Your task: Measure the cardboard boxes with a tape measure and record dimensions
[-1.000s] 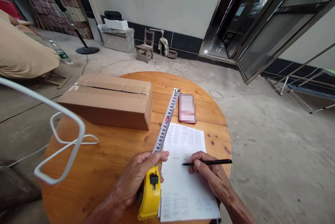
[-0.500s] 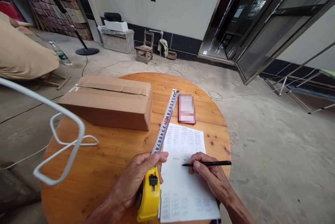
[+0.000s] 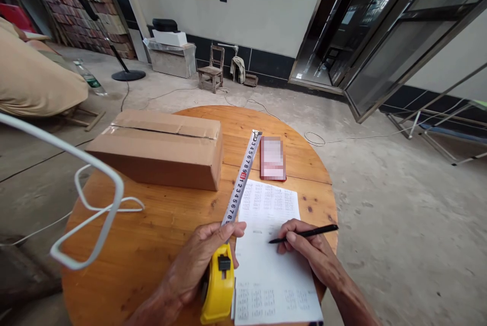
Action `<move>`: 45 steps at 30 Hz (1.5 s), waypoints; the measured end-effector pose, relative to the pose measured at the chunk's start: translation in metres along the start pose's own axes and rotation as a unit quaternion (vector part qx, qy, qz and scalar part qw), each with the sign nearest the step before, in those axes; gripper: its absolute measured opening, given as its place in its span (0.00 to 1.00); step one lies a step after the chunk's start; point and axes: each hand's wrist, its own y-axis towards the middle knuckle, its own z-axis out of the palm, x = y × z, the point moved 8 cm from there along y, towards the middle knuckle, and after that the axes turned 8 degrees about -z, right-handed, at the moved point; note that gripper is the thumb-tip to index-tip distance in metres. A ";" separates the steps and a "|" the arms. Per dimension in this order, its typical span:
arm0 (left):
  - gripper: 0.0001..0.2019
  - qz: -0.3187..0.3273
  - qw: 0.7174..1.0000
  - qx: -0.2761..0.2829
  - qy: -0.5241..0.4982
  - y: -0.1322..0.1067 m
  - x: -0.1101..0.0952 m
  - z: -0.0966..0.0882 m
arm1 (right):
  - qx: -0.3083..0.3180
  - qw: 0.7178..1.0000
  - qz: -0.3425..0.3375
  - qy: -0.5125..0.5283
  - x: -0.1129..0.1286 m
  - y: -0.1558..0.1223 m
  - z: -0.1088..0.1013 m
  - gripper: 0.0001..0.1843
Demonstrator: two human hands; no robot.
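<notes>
My left hand (image 3: 203,250) is wrapped round a yellow tape measure (image 3: 220,285), its thumb lying over the blade where it leaves the case. The silver blade (image 3: 243,176) sticks out away from me, its hooked end near a phone (image 3: 273,158) with a red edge and a blurred screen. In my right hand (image 3: 302,242) a black pen (image 3: 317,231) is pinched, its tip at the middle of a white sheet of paper (image 3: 262,265). Rows of handwriting fill the sheet's top and bottom parts. Below the left hand, the case covers part of the sheet's left edge.
A closed cardboard box (image 3: 160,153) stands on the round wooden table (image 3: 182,214), at its left. A bent white tube (image 3: 114,173) crosses the left foreground. Beyond are a small wooden chair (image 3: 212,69), a stand base (image 3: 128,75), a plastic bottle (image 3: 91,79) and an open door (image 3: 399,41).
The pen has tilted, its back end higher, and its tip has shifted slightly right and down. My left hand keeps its hold on the tape measure. The whole view has shifted slightly.
</notes>
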 end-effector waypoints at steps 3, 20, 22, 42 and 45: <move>0.19 -0.002 1.000 0.001 -0.003 0.000 0.001 0.000 | 0.002 1.000 -0.001 0.008 0.002 0.001 0.000 0.14; 0.15 0.004 1.000 0.000 0.014 0.001 -0.002 -0.002 | 0.026 0.998 -0.034 0.051 0.029 0.008 0.021 0.12; 0.15 0.009 1.000 0.003 0.016 0.001 -0.002 -0.002 | 0.010 0.996 -0.036 0.086 0.027 0.011 0.023 0.12; 0.17 -0.002 0.999 -0.006 0.032 0.004 0.005 -0.008 | -0.065 0.995 -0.033 0.067 -0.001 0.009 0.017 0.15; 0.18 -0.004 1.000 -0.002 0.027 0.005 0.006 -0.007 | -0.064 0.995 -0.033 0.062 -0.002 0.009 0.016 0.15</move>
